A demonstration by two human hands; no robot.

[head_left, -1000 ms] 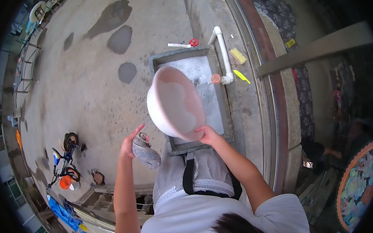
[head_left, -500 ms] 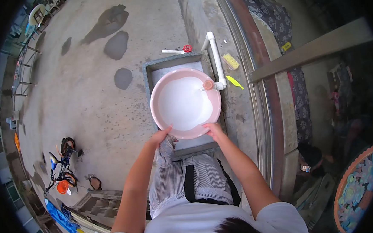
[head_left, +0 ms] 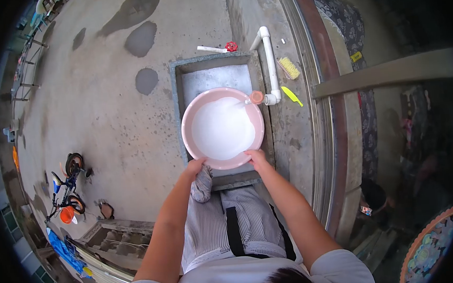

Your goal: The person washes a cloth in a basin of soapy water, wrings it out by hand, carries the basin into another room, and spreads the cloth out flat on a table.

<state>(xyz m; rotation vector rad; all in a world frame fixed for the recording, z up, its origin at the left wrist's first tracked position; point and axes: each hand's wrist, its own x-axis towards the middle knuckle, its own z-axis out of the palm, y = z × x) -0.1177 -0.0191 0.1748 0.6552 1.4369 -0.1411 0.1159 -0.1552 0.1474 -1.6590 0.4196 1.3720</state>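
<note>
A round pink basin [head_left: 186, 131] with white, sudsy-looking liquid in it is over the grey stone sink [head_left: 174, 87]. Its near left rim is gripped by my left hand [head_left: 196, 167], fingers closed. A wet-looking grey cloth [head_left: 203, 185] hangs down just beside that hand; whether the fingers also pinch it I cannot tell. On the near right rim, my right hand [head_left: 256, 159] is closed too. A tap with an orange-pink cap [head_left: 256, 97] reaches over the basin's far right edge, its spout close to the liquid.
A white pipe [head_left: 272, 66] rises along the sink's right side. On the ledge lie a yellow brush [head_left: 289, 68] and a lime-green knife-shaped tool [head_left: 291, 96]. A red valve handle [head_left: 231, 46] sits beyond the sink. A small bike [head_left: 68, 187] stands at left on concrete.
The basin has moved nearer to me relative to the sink, showing more of the sink's far floor. The liquid inside has shifted shape. Both hands keep their hold on the rim.
</note>
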